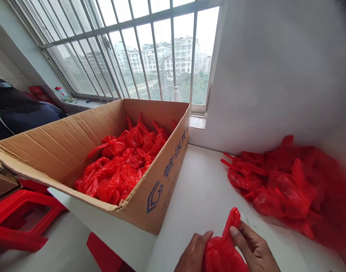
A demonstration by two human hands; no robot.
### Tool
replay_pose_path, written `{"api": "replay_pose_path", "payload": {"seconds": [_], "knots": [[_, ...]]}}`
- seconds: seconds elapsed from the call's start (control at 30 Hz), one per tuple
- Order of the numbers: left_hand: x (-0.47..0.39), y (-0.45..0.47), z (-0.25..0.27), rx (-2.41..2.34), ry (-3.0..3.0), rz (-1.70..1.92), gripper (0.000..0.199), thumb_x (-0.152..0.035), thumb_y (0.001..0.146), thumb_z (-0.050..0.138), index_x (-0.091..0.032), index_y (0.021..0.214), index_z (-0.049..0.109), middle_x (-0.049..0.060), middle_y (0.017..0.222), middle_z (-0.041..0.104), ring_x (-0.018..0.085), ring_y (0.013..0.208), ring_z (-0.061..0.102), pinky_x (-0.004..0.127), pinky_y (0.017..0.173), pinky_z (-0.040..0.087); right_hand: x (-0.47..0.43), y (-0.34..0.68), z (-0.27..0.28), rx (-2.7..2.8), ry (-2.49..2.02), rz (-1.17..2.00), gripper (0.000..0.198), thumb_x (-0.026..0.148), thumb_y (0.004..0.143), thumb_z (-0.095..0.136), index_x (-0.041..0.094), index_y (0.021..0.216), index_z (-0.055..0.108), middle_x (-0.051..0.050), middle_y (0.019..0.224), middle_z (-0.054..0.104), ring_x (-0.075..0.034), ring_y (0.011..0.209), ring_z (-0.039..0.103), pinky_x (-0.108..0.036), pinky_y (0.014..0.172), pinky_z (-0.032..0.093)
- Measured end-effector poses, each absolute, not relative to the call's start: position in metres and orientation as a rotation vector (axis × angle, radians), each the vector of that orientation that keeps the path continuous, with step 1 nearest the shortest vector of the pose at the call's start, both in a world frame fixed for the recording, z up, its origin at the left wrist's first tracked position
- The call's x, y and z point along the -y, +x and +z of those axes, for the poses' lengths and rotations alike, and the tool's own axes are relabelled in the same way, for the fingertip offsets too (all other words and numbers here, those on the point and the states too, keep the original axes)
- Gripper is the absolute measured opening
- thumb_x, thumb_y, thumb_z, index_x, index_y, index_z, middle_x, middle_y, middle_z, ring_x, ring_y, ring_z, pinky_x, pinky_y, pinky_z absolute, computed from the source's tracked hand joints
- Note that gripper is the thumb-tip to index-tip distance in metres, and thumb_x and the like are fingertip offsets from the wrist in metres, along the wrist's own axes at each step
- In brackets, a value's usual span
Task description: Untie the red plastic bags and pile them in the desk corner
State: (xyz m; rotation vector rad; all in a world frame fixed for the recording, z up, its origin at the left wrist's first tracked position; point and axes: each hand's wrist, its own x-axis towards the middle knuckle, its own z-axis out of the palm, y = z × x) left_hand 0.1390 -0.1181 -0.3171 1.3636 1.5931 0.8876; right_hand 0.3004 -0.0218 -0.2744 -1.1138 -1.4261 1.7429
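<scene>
At the lower edge, a red plastic bag (222, 253) is between my two hands above the white table (187, 189). My right hand (256, 245) pinches the twisted neck of the bag between thumb and fingers, and the tip stands up above the grip. My left hand (193, 252) is closed against the bag's left side, its lower part cut off by the frame. What the bag contains is hidden. To the right of my hands lies a loose heap of red plastic bags (286, 185), blurred toward the frame edge.
An open cardboard box (156, 204) with several knotted red bags (124, 162) stands on the left, overhanging the table. Red plastic stools (22, 223) are below it. Another person (22, 109) sits beyond the box. A barred window (150, 49) and a wall (260, 75) bound the back.
</scene>
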Motion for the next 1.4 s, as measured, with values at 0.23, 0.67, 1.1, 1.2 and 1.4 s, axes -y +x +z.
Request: {"api": "replay_pose_path", "payload": {"seconds": [0.23, 0.67, 1.1, 1.2, 1.4], "knots": [[0.125, 0.136, -0.298, -1.801, 1.368, 1.003, 0.04, -0.037, 0.093, 0.05, -0.029, 0.131, 0.058, 0.012, 0.13, 0.05, 0.03, 0.119, 0.053, 0.047, 0.104, 0.046, 0.015, 0.301, -0.255, 1.386, -0.9, 1.74, 0.032, 0.047, 0.098, 0.051, 0.02, 0.08, 0.055, 0.003, 0.069, 0.049, -0.012, 0.061, 0.043, -0.024, 0.06, 0.041], [0.138, 0.123, -0.323, -1.84, 1.116, 0.785, 0.066, -0.055, 0.093, 0.046, -0.029, 0.149, 0.024, 0.006, 0.109, 0.061, 0.024, 0.097, 0.06, 0.04, 0.088, 0.049, 0.009, 0.308, -0.273, 1.312, -0.851, 1.686, 0.032, 0.043, 0.101, 0.046, 0.02, 0.08, 0.055, 0.002, 0.072, 0.05, -0.013, 0.067, 0.044, -0.028, 0.068, 0.038], [0.139, 0.127, -0.327, -2.067, 1.35, 0.784, 0.032, -0.054, 0.091, 0.051, -0.026, 0.105, 0.048, 0.005, 0.1, 0.056, 0.023, 0.088, 0.057, 0.034, 0.068, 0.05, 0.002, 0.312, -0.293, 1.09, -0.894, 1.739, 0.029, 0.044, 0.099, 0.051, 0.021, 0.083, 0.058, 0.002, 0.072, 0.052, -0.013, 0.068, 0.047, -0.028, 0.068, 0.043], [0.136, 0.13, -0.335, -2.014, 1.488, 0.807, 0.024, -0.045, 0.097, 0.043, -0.025, 0.106, 0.052, 0.006, 0.099, 0.056, 0.023, 0.091, 0.057, 0.036, 0.073, 0.049, 0.002, 0.312, -0.294, 1.067, -0.907, 1.749, 0.029, 0.045, 0.098, 0.053, 0.021, 0.083, 0.059, 0.001, 0.073, 0.053, -0.013, 0.068, 0.047, -0.027, 0.067, 0.043], [0.142, 0.117, -0.323, -2.005, 1.365, 0.921, 0.033, -0.045, 0.1, 0.034, -0.024, 0.082, 0.052, 0.002, 0.079, 0.054, 0.02, 0.072, 0.054, 0.031, 0.063, 0.047, -0.005, 0.316, -0.3, 0.821, -0.941, 1.722, 0.025, 0.045, 0.091, 0.065, 0.021, 0.083, 0.062, 0.002, 0.073, 0.054, -0.013, 0.067, 0.05, -0.025, 0.064, 0.046]]}}
